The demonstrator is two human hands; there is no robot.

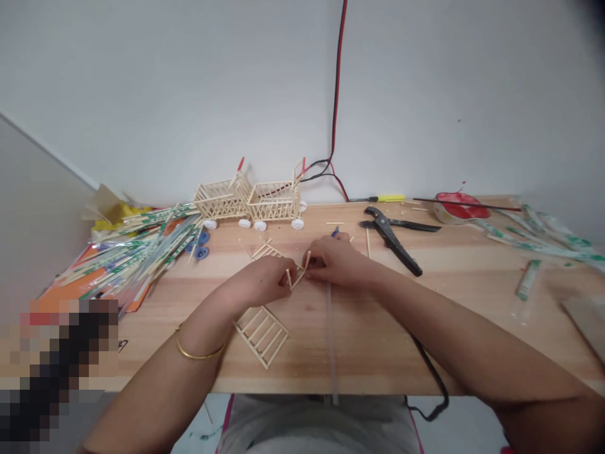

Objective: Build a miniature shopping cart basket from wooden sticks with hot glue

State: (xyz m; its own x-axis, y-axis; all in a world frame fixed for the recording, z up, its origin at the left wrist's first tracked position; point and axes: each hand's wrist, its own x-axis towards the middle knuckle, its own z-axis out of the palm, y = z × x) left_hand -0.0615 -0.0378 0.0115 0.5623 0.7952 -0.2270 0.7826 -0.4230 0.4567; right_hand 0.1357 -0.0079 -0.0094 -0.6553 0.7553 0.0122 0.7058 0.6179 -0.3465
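My left hand (271, 280), a gold bangle on its wrist, pinches a small frame of thin wooden sticks (299, 279) over the middle of the table. Against the frame's right side, my right hand (333, 260) has its fingers closed on it. A long translucent rod (331, 340), like a glue stick, runs from beneath my right hand to the front edge. Just past that hand a small blue tip (335, 231) shows; the rest is covered. One ladder-like stick panel (263, 335) lies below my left wrist, and another (268, 249) lies partly hidden behind the hand.
Two stick-built carts (274, 205) with white wheels stand by the wall. Black pliers (392, 236), a yellow-handled tool (390, 198) and a red-lined dish (460, 208) lie to the right. Wrapped sticks (155, 246) and blue wheels (202, 252) lie left. A black cord (437, 375) hangs over the front edge.
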